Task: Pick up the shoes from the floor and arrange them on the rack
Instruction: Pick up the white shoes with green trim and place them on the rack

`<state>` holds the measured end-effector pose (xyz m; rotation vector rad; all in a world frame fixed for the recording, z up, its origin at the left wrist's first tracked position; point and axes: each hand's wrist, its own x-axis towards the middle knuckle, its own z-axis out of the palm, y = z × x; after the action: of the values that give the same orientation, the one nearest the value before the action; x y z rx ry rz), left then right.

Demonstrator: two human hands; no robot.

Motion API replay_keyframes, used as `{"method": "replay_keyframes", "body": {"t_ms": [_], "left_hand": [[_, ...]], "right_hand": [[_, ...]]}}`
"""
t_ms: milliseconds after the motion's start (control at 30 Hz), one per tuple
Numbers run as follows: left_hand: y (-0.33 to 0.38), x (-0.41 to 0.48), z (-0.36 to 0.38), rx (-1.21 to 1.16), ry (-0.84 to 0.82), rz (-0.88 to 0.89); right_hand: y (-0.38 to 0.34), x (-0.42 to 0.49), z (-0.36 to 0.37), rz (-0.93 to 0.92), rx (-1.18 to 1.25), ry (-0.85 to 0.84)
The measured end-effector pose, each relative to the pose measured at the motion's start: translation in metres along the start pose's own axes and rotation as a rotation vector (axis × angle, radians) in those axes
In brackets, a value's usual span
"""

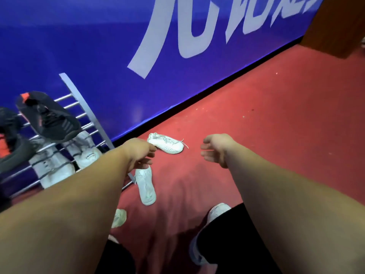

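Two small white shoes lie on the red floor: one (165,143) near the blue wall, the other (146,187) closer to me, toe pointing toward me. My left hand (140,153) hovers between them, fingers apart, holding nothing. My right hand (216,152) hangs open to the right of the far shoe, empty. The metal rack (83,104) stands at the left against the wall. It carries a black shoe with orange trim (49,117), part of another black shoe (9,141) and two white shoes (65,163) on a lower tier.
A blue banner wall (118,56) with white lettering runs along the back. A brown wooden block (335,26) stands at the top right. My own feet in white shoes (218,211) stand on the red carpet (276,115) below; another white toe (119,217) shows beside my left arm.
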<state>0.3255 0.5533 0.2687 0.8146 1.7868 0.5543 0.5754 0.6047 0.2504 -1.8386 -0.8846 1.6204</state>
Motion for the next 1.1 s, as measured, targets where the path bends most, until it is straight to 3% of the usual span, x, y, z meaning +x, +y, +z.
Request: {"method": "replay_keyframes", "body": {"t_ms": [433,533,700,933,1100], "left_hand": [[-0.184,0.17,0.022,-0.062,-0.084,-0.48],[-0.222,0.2,0.03,-0.08,0.008,-0.565],[-0.244,0.234,0.052,-0.352,0.006,-0.752],[-0.261,0.255,0.062,-0.532,0.039,-0.752],[-0.263,0.261,0.055,-0.562,0.071,-0.775]], "right_hand": [[0.079,0.205,0.122,0.244,-0.118,0.004],[0.097,0.245,0.148,0.28,-0.135,0.005],[0.111,0.296,0.171,0.288,-0.135,0.028],[0.104,0.337,0.178,0.25,-0.127,0.123],[0.104,0.348,0.178,0.281,0.03,0.057]]}}
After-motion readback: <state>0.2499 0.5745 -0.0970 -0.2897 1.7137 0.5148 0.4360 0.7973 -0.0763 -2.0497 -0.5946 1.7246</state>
